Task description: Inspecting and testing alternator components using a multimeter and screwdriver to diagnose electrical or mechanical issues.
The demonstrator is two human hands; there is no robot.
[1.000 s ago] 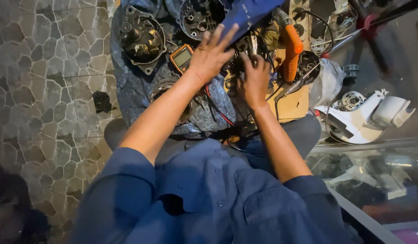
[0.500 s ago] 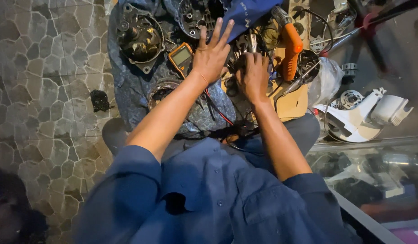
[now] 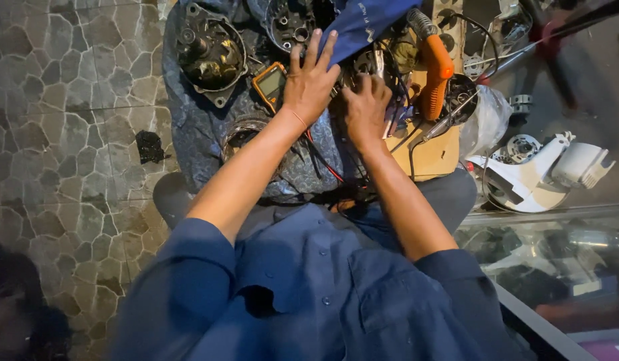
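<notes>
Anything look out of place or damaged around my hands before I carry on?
Nothing looks spilled or broken. The dark metal motor housing lies tilted on the blue cloth, and red and black wires tangle loosely under both wrists. The left hand is spread flat; the right hand is curled over small parts.

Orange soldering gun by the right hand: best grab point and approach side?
Judging by its pose, grip the orange soldering gun around its thick handle, coming from the right. That side looks free; the right hand and wires crowd its left, and the thin tip looks unsuitable.
</notes>
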